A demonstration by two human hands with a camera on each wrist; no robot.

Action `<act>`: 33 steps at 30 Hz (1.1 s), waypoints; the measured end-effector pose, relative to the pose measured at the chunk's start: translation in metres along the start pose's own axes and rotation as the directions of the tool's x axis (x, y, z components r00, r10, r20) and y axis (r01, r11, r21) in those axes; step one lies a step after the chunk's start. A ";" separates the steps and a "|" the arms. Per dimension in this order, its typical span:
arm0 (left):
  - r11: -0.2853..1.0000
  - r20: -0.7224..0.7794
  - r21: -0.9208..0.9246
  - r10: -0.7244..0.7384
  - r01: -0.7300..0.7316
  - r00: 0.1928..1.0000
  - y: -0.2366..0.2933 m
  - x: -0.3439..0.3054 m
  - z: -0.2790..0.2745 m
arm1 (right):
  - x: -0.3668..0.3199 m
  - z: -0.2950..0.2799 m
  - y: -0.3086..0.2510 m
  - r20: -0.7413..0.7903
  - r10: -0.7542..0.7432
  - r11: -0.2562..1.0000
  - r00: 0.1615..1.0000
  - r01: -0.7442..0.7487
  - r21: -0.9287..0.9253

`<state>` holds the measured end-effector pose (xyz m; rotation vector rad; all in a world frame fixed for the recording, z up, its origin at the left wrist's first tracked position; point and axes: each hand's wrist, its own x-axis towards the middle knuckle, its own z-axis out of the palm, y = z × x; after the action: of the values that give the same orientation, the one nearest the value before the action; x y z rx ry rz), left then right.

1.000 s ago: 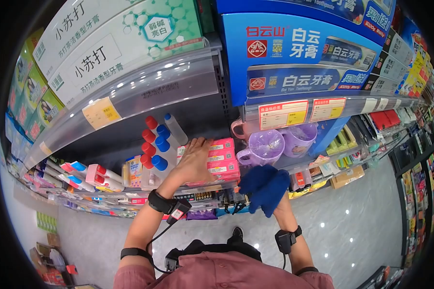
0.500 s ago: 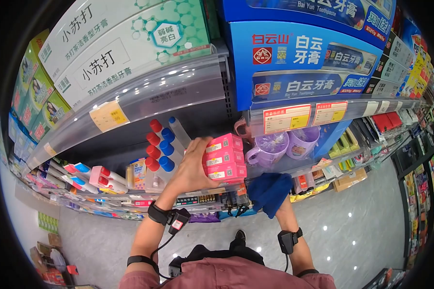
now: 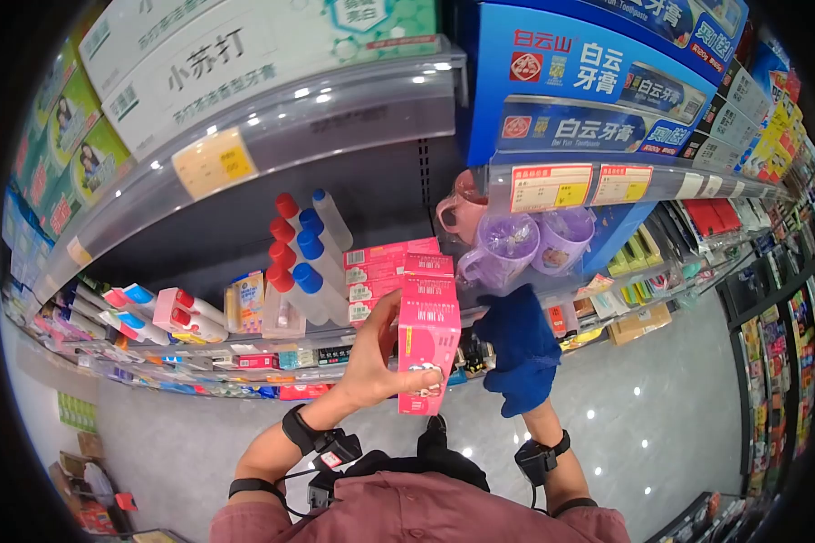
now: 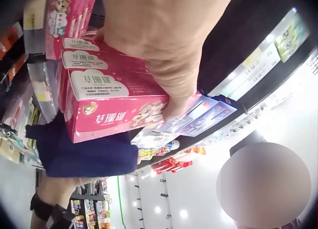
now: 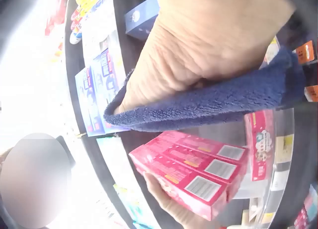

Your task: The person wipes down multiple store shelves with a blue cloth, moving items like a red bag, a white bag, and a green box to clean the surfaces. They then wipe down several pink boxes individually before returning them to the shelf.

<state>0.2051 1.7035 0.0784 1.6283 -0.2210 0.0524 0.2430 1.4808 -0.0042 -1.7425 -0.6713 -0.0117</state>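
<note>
My left hand (image 3: 369, 366) grips a stack of three pink toothpaste boxes (image 3: 429, 335), thumb on one side and fingers on the other. The stack is tilted out past the shelf's front edge; its barcoded ends face the right wrist camera. A dark blue cloth (image 3: 523, 348) covers most of my right hand (image 5: 203, 50), just right of the boxes. In the right wrist view the cloth is folded round the fingers, which are largely hidden, and the hand holds it. More pink boxes (image 3: 364, 281) lie stacked on the shelf behind the left hand.
White bottles with red and blue caps (image 3: 310, 278) stand left of the shelved boxes. Purple mugs (image 3: 507, 242) and a pink mug (image 3: 462, 217) stand at the right. Overhead, an upper shelf edge (image 3: 335, 104) carries large toothpaste cartons (image 3: 598, 72). Grey floor (image 3: 625, 425) lies below.
The left hand has drawn the pink boxes off the shelf towards the body and turned them so their long printed sides show. The right hand, with the cloth, stays near the shelf edge.
</note>
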 end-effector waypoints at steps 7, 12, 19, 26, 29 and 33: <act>0.991 -0.311 -0.133 -0.062 0.022 0.948 -0.060 -0.073 0.024 | -0.014 0.090 -0.064 0.258 -0.023 0.980 0.966 -0.029 0.196; 0.776 -0.196 -0.624 -0.269 0.092 0.943 -0.082 -0.138 0.000 | -0.030 0.145 -0.075 0.312 0.066 0.981 0.948 -0.119 0.154; 0.884 -0.363 -0.459 -0.272 0.082 0.891 -0.097 -0.221 0.002 | -0.045 0.201 -0.131 0.347 0.590 0.615 0.729 -0.684 0.392; 0.702 -0.334 -0.712 -0.340 0.001 0.879 -0.083 -0.249 -0.013 | -0.123 0.228 -0.128 0.305 0.446 0.885 0.842 -0.466 -0.007; 0.691 -0.327 -0.722 -0.327 -0.012 0.887 -0.068 -0.252 -0.021 | -0.150 0.229 -0.136 0.333 0.361 0.924 0.871 -0.382 -0.003; 0.576 -0.291 -0.817 -0.395 -0.012 0.872 -0.059 -0.256 -0.017 | -0.159 0.218 -0.129 0.396 0.376 0.884 0.838 -0.452 0.119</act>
<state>-0.0340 1.7521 -0.0215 0.6633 0.2883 0.1333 -0.0189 1.6238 -0.0091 -1.6654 -0.5170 0.6800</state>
